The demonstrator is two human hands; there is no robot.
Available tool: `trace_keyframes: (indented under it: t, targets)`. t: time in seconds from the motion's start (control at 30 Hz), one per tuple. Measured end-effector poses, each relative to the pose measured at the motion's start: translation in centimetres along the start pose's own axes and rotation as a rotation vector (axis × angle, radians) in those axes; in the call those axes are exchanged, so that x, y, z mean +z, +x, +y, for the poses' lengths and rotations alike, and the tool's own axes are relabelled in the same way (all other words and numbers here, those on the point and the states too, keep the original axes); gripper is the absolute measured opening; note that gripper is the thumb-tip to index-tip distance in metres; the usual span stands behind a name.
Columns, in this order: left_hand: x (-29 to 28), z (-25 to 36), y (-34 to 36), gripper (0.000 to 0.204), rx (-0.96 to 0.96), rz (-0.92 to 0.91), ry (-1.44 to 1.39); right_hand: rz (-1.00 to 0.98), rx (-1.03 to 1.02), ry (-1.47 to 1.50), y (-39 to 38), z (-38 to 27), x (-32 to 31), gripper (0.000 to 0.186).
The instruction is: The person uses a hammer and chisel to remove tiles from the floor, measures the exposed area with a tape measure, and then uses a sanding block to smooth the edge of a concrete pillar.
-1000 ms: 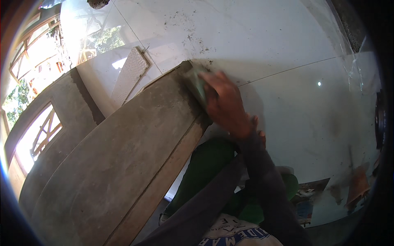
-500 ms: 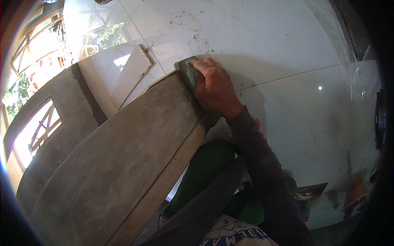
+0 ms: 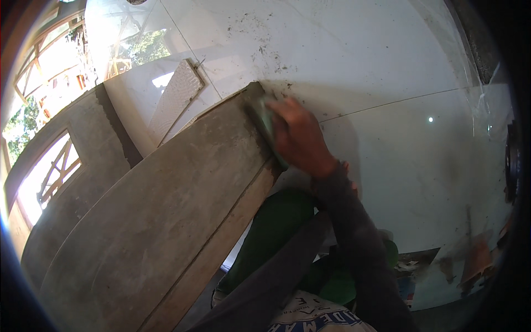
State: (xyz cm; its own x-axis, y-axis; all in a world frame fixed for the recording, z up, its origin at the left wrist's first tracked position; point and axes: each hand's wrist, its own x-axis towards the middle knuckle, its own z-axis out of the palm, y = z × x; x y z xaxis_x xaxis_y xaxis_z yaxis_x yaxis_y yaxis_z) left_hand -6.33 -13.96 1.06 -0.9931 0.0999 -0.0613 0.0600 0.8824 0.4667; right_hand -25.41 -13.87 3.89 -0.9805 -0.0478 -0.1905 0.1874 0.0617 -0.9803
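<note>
Green flat block, material unclear [image 3: 265,120]: against the grey concrete slab's [image 3: 166,188] far short edge.
Your right hand [image 3: 301,135]: fingers curled closed over the block.
Your left hand [image 3: 353,185]: mostly behind your right sleeve [image 3: 354,221]; grip cannot be told.
Edge risk: tilting or uneven pressure could gouge the dark, damp-looking band.
Corner risk: overrunning could crumble it.

The wall [image 3: 166,205] runs from lower left toward the centre; at its far end lies the pad [image 3: 265,126], with the right hand [image 3: 302,138] on its right; beyond the wall's left edge, a tile offcut [image 3: 180,95] is on the floor [image 3: 398,61]; farther left is a window opening [image 3: 60,172]; right of the wall, a knee [image 3: 290,209].
</note>
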Motion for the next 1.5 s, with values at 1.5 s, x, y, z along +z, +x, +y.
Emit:
trace_keyframes:
  t: [1.5]
  targets:
    - [1.4,-0.7,-1.6,0.067,-0.003,0.037,0.029,0.160,-0.215,-0.058,2.8,1.9,0.2,0.032]
